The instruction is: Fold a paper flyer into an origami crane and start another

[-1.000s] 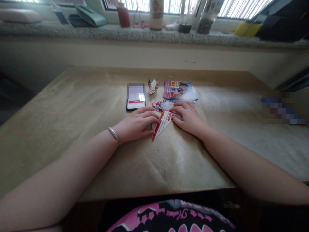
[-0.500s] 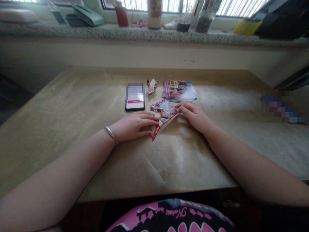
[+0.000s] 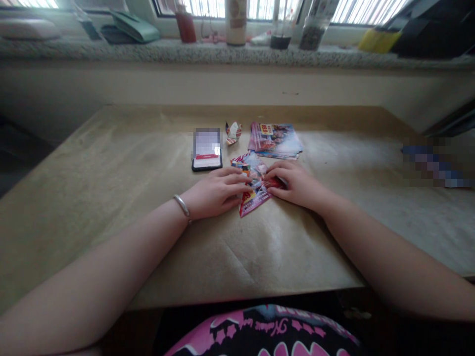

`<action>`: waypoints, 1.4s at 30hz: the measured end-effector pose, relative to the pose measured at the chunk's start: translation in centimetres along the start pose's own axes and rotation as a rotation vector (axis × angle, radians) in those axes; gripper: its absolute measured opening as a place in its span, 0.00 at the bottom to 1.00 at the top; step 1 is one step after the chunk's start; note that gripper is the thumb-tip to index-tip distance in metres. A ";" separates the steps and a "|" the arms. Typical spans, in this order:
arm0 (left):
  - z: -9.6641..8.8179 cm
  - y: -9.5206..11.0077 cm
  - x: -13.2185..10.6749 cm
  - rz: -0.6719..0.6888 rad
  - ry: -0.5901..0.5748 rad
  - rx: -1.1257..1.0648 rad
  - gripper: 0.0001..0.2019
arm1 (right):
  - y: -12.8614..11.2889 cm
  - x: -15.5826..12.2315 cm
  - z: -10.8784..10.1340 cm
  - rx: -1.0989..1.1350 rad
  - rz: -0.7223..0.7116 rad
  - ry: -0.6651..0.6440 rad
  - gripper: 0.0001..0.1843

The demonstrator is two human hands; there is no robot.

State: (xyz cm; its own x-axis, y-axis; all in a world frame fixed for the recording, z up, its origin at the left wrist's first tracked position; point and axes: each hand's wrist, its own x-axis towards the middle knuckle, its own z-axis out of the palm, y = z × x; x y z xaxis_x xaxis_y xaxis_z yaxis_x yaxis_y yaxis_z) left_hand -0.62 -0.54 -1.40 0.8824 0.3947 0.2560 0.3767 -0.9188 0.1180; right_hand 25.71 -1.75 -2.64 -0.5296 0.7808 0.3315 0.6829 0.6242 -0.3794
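A colourful printed sheet of paper point(image 3: 256, 198), partly folded, lies on the table between my hands. My left hand point(image 3: 218, 190) rests on its left side, fingers stretched out over the paper. On the right side my right hand point(image 3: 289, 182) presses the paper down with its fingers apart, covering part of it. Just beyond the paper is a stack of printed leaflets point(image 3: 276, 138). A small folded paper piece point(image 3: 233, 132) stands to the left of that stack. Beside it a phone point(image 3: 207, 150) lies face up, its screen partly blurred out.
The table point(image 3: 111, 198) has a tan cover. Behind it runs a stone windowsill point(image 3: 208, 54) holding a red bottle point(image 3: 185, 25), a pale bottle point(image 3: 236, 22), a green pouch point(image 3: 139, 27) and a yellow item point(image 3: 379, 40). A blurred bluish object point(image 3: 438, 165) lies at the right.
The paper's raised near-right edge is now folded over and lies flatter. My right hand has moved left and down onto the paper, and my left hand has shifted slightly right.
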 end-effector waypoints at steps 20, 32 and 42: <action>-0.7 0.3 3.4 -0.045 0.024 0.309 0.19 | 0.5 0.2 0.7 -0.018 -0.010 0.000 0.20; 1.4 0.3 3.7 -0.342 -0.002 0.232 0.21 | 0.0 0.1 0.2 -0.066 -0.012 -0.034 0.21; -0.8 0.1 2.5 -0.297 0.106 0.253 0.19 | -0.2 0.1 0.0 -0.128 -0.018 -0.055 0.22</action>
State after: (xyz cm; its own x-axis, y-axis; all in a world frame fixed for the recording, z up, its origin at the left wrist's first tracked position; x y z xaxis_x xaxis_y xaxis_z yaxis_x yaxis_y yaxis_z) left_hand 1.40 0.39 0.06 0.6959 0.6295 0.3456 0.6799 -0.7325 -0.0351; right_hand 25.55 -1.82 -2.53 -0.5672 0.7717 0.2877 0.7295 0.6329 -0.2593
